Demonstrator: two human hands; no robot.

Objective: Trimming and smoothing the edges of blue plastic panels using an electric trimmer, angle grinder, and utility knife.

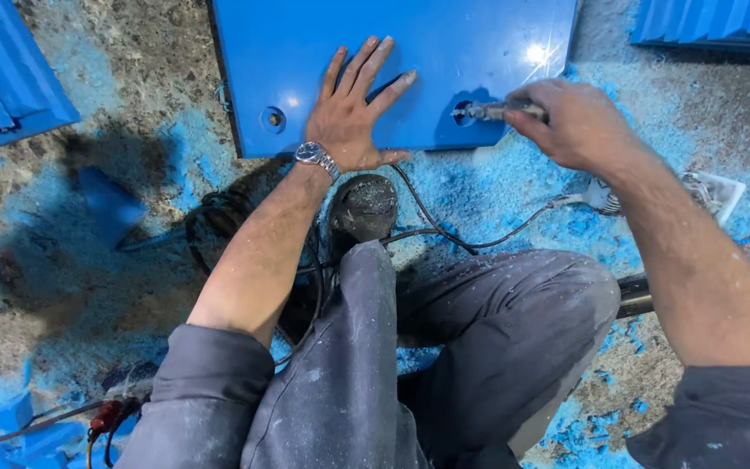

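A glossy blue plastic panel (444, 43) lies flat on the floor in front of me. My left hand (353, 117), with a wristwatch on the wrist, presses flat on the panel with fingers spread. My right hand (570, 122) grips a slim grey metal tool (488, 110) whose tip sits in a round hole (462, 113) near the panel's lower edge. A second round hole (273, 119) shows to the left of my left hand.
Blue shavings (514, 182) cover the stone floor around the panel. A black cable (462, 239) runs past my dark shoe (363, 208) and grey-trousered knees. Ribbed blue parts (2, 87) lie at the upper left and upper right (713, 22). Red-wired plugs (106, 417) lie bottom left.
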